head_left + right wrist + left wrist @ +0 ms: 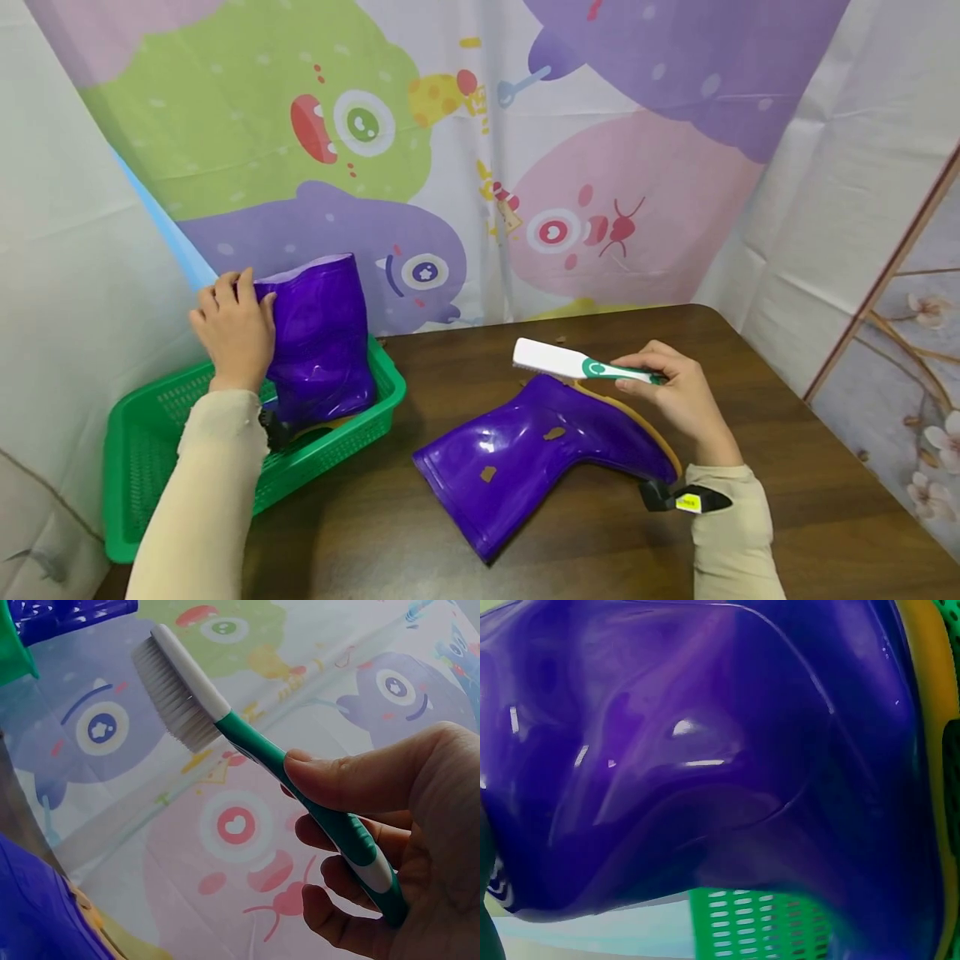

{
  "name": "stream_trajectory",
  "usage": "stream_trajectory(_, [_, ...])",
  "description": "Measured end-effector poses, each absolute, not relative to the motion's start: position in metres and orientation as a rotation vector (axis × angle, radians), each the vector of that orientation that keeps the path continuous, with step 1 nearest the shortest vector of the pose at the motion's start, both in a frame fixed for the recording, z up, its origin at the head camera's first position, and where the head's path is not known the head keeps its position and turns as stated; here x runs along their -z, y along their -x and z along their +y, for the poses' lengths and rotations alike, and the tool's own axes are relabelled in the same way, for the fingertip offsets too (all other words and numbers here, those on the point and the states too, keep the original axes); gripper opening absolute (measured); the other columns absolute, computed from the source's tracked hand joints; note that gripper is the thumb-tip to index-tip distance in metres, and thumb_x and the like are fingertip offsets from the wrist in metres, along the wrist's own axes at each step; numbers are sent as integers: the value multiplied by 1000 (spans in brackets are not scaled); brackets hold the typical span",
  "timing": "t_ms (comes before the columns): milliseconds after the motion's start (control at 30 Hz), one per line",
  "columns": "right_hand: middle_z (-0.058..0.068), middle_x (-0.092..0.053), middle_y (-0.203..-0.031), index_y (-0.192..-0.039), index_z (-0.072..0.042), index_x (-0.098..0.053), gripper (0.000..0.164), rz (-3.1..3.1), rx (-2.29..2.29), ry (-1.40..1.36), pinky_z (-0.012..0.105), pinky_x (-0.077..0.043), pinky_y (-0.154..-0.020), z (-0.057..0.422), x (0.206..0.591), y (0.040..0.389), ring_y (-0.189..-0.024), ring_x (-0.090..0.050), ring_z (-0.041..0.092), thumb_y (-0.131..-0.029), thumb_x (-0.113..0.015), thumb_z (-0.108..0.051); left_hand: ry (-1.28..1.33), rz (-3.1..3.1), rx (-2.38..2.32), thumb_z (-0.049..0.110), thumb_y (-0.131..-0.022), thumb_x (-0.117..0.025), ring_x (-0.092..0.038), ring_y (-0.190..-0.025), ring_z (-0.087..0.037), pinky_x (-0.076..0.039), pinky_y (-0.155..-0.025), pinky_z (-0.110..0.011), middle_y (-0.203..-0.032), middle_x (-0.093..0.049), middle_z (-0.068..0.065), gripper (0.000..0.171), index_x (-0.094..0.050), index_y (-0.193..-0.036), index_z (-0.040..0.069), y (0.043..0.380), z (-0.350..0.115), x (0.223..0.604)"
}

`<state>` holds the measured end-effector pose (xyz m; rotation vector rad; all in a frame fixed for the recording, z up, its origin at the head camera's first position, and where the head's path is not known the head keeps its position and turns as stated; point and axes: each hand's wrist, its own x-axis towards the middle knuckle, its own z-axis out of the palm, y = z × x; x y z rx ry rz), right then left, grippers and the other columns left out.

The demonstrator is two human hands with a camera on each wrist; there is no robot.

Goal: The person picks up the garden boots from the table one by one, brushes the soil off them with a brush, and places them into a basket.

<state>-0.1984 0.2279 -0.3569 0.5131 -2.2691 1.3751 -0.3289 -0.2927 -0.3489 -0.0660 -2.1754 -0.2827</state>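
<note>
My left hand [238, 329] holds the upper shaft of a shiny purple rain boot [318, 333] by its left edge. That boot stands in a green plastic basket [390, 387]; its surface fills the left wrist view, with the yellow sole at the right. In my right hand [678, 392] is a white and green scrubbing brush [247, 754], gripped by its handle, with pale bristles facing down. Below the brush, a second purple rain boot [517, 450] lies on its side on the table, brown smudges [554, 433] on its shaft, apart from the bristles.
The dark wooden table [360, 533] carries the basket at left and the lying boot at centre. Small brown bits [561, 339] lie near its back edge. A cartoon-printed curtain [480, 167] hangs directly behind, with pale cloth at both sides.
</note>
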Motion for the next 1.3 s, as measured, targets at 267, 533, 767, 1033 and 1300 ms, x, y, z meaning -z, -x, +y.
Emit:
stream_trajectory(267, [14,-57,-74,-94,12,-73,20,-2257,-1372,-525,21,-39,-59,227,356,197,-68,-47,9,-75,-76,16,93,-2032,344,24,-106,-47,-40,-108,-49,-31,-79,-61,-126,-47,-27,35,-50,-127,-4,330,-293,362])
stream_trajectory(533, [14,-57,-75,-94,12,-73,20,-2254,-1358,-529,20,-39,-60,228,354,196,-68,-46,9,-75,-76,16,305,-1996,422,41,-103,-39,-40,-102,-51,-32,-83,-63,-125,-46,-28,52,-51,-124,-4,323,-304,369])
stream_trajectory(767, [15,-58,-76,-94,11,-73,20,-2259,-1371,-522,20,-39,-60,228,355,196,-69,-48,9,-75,-76,15,597,-2059,563,57,-98,-41,-42,-113,-52,-31,-95,-62,-126,-45,-32,73,-51,-131,-7,313,-312,370])
stream_trajectory(1033, [13,-58,-75,-94,11,-73,20,-2255,-1364,-529,20,-39,-60,229,356,197,-68,-47,8,-75,-76,15,604,-2344,893,25,-91,-65,-31,-132,-48,-26,-106,-64,-143,-29,-27,74,-30,-155,11,293,-313,361])
stream_trajectory(1300, [13,-58,-75,-94,11,-73,20,-2257,-1372,-524,20,-39,-60,229,355,197,-68,-47,8,-75,-76,15,314,-2445,1126,21,-91,-75,-47,-130,-36,-42,-105,-41,-153,-36,-22,85,-24,-159,17,274,-310,334])
